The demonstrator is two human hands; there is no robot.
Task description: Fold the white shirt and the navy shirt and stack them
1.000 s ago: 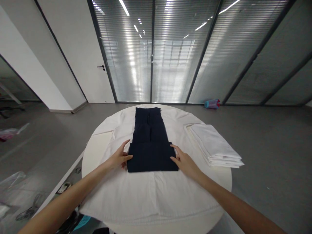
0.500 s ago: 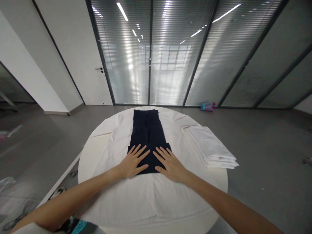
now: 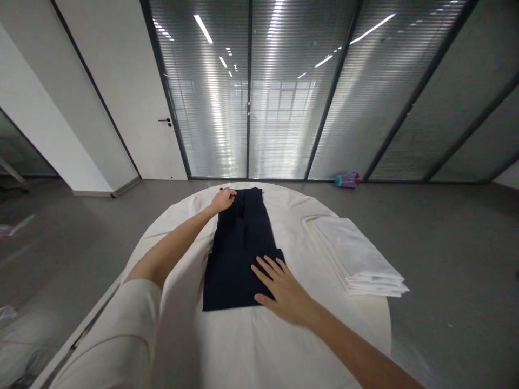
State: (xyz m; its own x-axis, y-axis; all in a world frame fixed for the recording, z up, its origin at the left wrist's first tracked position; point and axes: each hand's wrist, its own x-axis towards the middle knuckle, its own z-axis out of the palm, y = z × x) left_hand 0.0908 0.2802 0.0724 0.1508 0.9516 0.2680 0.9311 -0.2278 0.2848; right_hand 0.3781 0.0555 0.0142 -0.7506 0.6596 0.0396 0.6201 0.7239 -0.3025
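Note:
A dark navy folded garment (image 3: 243, 232) lies lengthwise on a white cloth (image 3: 300, 237) spread over a round table. Its near part is folded over and wider than the far part. At the garment's far left corner, my left hand (image 3: 224, 199) has its fingers closed on the navy fabric. My right hand (image 3: 281, 286) rests flat on the near right part of the garment, fingers spread, holding nothing.
A stack of folded white cloths (image 3: 359, 256) sits on the table's right side. Beyond the table, a blue and pink basket (image 3: 347, 180) lies on the floor by the glass partition. A white door (image 3: 133, 97) stands at the back left.
My left hand has moved from the garment's near left part to its far left corner and closed on the fabric. My right hand stays flat on the near part.

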